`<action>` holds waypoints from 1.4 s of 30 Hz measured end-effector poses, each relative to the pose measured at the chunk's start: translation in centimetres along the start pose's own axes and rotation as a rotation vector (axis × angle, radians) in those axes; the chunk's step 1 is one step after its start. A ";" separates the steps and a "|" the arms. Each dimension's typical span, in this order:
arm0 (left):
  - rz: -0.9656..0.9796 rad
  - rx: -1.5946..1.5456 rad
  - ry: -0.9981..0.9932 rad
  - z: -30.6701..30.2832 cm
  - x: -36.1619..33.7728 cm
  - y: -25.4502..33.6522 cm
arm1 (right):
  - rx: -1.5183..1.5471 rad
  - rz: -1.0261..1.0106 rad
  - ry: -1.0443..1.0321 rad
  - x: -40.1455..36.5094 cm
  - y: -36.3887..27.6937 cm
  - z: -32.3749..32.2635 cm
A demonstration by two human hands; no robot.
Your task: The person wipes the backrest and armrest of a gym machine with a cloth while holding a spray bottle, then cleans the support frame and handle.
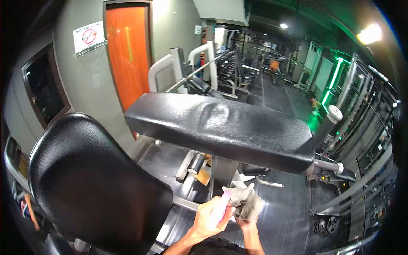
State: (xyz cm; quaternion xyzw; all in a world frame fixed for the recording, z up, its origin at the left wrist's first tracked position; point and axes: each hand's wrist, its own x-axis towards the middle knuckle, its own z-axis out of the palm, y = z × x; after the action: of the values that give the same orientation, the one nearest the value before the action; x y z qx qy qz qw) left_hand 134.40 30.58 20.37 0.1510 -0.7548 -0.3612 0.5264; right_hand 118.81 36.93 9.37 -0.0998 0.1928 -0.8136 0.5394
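Low in the middle of the head view, my left hand (207, 213) is wrapped round a slim white bottle with a pink top (219, 211), which is held at a tilt and washed out by glare. Close to its right, my right hand (249, 222) grips a crumpled grey cloth (253, 205) that covers most of its fingers. The cloth overlaps the bottle's top end in this view. Beyond both hands stretches the long black padded cushion (221, 125) of a gym machine. A black padded seat or backrest (95, 178) fills the left side.
A metal post (224, 172) supports the cushion, and a foam roller (196, 163) sits below it. White-tipped handles (335, 112) stick out at the right. Behind stand a barbell rack (183, 70), an orange door (127, 51) and more gym equipment. Weight plates (330, 225) lie lower right.
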 end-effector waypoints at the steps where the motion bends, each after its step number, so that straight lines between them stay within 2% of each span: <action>1: 0.007 -0.020 -0.015 0.4 0.1 0.3 | -0.002 -0.025 0.009 -0.5 -0.6 0.1; 3: -0.084 -0.169 -0.118 1.0 0.9 1.1 | 0.000 -0.125 0.207 -1.0 -1.7 0.7; 4: -0.034 -0.112 -0.154 1.1 2.0 2.4 | -0.125 -0.199 0.291 -1.4 -2.1 0.9; 7: 0.014 -0.272 -0.178 2.9 2.3 2.3 | -0.517 -0.512 0.152 -3.2 -3.4 1.0; 8: -0.020 -0.308 -0.225 3.0 2.4 2.5 | -0.080 -0.433 0.232 -3.0 -4.0 1.1; 9: -0.019 -0.314 -0.226 3.0 2.4 2.6 | -0.083 -0.438 0.233 -3.0 -4.7 2.9; 11: -0.034 -0.350 -0.228 3.0 2.5 2.7 | -0.720 -0.543 0.285 -3.4 -5.8 6.0; 12: -0.111 -0.405 -0.272 2.5 2.3 2.5 | -0.591 -0.679 0.186 -3.4 -5.3 6.4; 13: -0.110 -0.399 -0.268 1.9 2.2 2.3 | -1.053 -0.601 0.424 -3.3 -6.1 7.2; 15: 0.003 -0.345 -0.215 0.3 2.0 1.6 | -0.015 -0.768 0.204 -2.9 -4.9 8.6; 16: 0.066 -0.303 -0.202 -0.9 2.1 1.4 | 0.002 -0.801 0.198 -2.6 -5.1 8.7; 17: -0.121 -0.326 -0.228 -2.6 1.7 1.7 | -0.152 -0.842 0.200 -2.3 -5.2 8.9; 19: -0.110 -0.330 -0.192 -5.4 1.2 0.8 | -0.627 -1.031 0.188 -1.3 -5.1 9.6; 21: 0.042 -0.353 -0.107 -7.8 1.0 -0.4 | -1.116 -1.325 0.141 -0.1 -5.0 11.1; 23: -0.135 -0.410 -0.004 -9.8 0.0 -1.7 | -1.513 -1.634 -0.019 1.2 -5.0 13.9; 24: -0.084 -0.369 0.075 -10.5 0.2 -1.6 | -1.632 -1.712 -0.153 1.9 -4.9 16.0; 25: -0.101 -0.363 0.145 -10.9 0.2 -1.6 | -1.710 -1.731 -0.303 2.9 -4.7 18.9; 26: -0.027 -0.363 0.151 -11.2 0.1 -1.7 | -1.767 -1.697 -0.459 3.9 -3.6 22.2; 27: 0.047 -0.364 0.153 -11.3 0.0 -1.8 | -1.681 -1.631 -0.607 5.3 -2.3 27.4; 28: 0.044 -0.361 0.147 -11.5 -0.2 -1.9 | -1.773 -1.524 -0.618 7.0 -0.4 29.6; 30: 0.016 -0.557 0.118 -11.6 -0.5 -1.9 | -1.703 -1.589 -0.757 10.1 3.9 33.5; 31: 0.016 -0.560 0.108 -11.5 -0.5 -1.5 | -1.710 -1.610 -0.832 11.6 6.2 34.5; 33: -0.140 -0.683 0.190 -11.4 -0.4 -0.8 | -1.691 -1.713 -1.037 14.8 11.3 35.1; 35: -0.153 -0.666 0.196 -11.5 -0.4 -1.1 | -2.051 -1.735 -1.110 17.2 15.9 33.9; 37: -0.167 -0.652 0.205 -11.3 -0.5 -1.3 | -2.654 -1.769 -1.009 18.7 18.4 32.3; 38: -0.174 -0.653 0.203 -11.4 -0.5 -1.3 | -2.864 -1.875 -0.903 18.7 19.2 31.8; 39: -0.182 -0.654 0.201 -11.4 -0.5 -1.4 | -2.864 -1.885 -0.974 19.0 19.4 31.8; 42: -0.195 -0.623 0.199 -11.2 -0.4 -1.4 | -2.714 -1.912 -0.956 19.2 19.1 31.6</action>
State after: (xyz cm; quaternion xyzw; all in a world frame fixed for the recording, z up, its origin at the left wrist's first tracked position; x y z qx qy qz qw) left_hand 144.52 25.54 21.20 0.0890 -0.5352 -0.6066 0.5811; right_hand 138.92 6.28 29.10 0.7308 -0.3992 -0.0090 0.5536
